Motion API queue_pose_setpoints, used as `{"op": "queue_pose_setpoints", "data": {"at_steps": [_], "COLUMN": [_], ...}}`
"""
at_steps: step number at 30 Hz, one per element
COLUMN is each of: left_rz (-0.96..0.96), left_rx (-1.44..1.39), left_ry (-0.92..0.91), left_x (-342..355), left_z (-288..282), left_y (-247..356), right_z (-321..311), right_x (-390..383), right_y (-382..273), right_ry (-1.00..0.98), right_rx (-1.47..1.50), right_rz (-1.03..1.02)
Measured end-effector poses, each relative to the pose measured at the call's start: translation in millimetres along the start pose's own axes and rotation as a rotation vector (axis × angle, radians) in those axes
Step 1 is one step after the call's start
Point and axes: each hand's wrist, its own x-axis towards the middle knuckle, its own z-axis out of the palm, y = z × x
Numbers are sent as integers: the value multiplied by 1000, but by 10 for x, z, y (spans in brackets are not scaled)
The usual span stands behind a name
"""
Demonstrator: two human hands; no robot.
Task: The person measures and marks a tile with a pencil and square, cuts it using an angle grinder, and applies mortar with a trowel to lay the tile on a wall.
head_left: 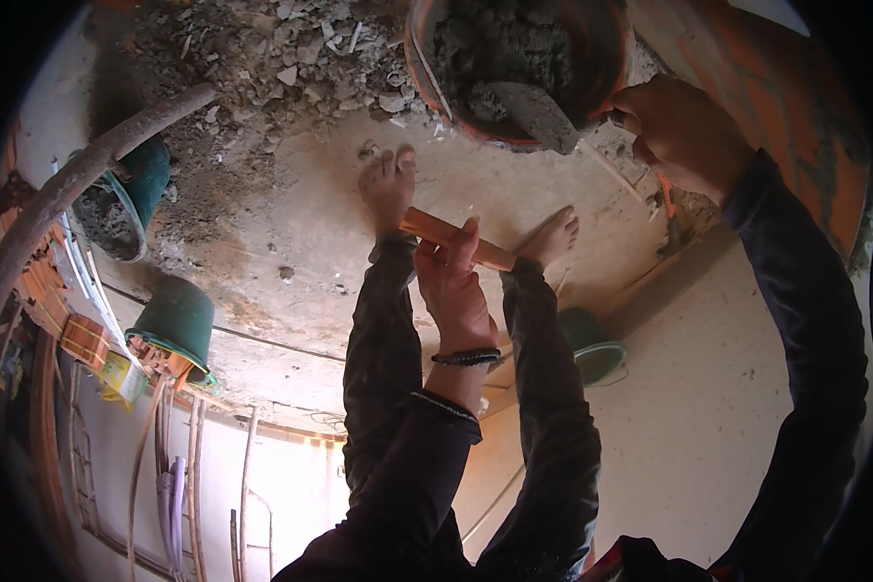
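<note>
My left hand (pixel 453 291) is closed around an orange-brown bar (pixel 490 254) that looks like a thin brick or a block, held over my two bare feet (pixel 388 184). My right hand (pixel 687 136) grips the handle of a trowel (pixel 535 114). The trowel's grey blade lies loaded with mortar in an orange bucket (pixel 606 73) of grey mortar at the top. Both my arms are in dark sleeves, and a dark band sits on my left wrist.
Broken rubble (pixel 291 58) lies on the dusty slab ahead of my feet. Green buckets stand at the left (pixel 145 184), lower left (pixel 179 320) and beside my right leg (pixel 592 349). A curved pipe (pixel 78 175) crosses the left. An orange brick wall (pixel 795 97) rises at the right.
</note>
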Motion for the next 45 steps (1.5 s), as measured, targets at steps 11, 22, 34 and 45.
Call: {"op": "queue_pose_setpoints", "data": {"at_steps": [11, 22, 34, 45], "left_rz": [10, 194, 341, 638], "left_rx": [78, 121, 88, 322], "left_ry": [-10, -12, -694, -662], "left_x": [-122, -381, -929, -955], "left_z": [124, 302, 325, 964], "left_y": [-3, 204, 1105, 1016], "right_z": [98, 1022, 1920, 2790], "right_x": [-105, -216, -1120, -2350], "right_y": [114, -19, -367, -71], "right_ry": [-182, 12, 725, 1714], "right_rx": [285, 1021, 1742, 1892], "right_rz": [125, 242, 229, 592]}}
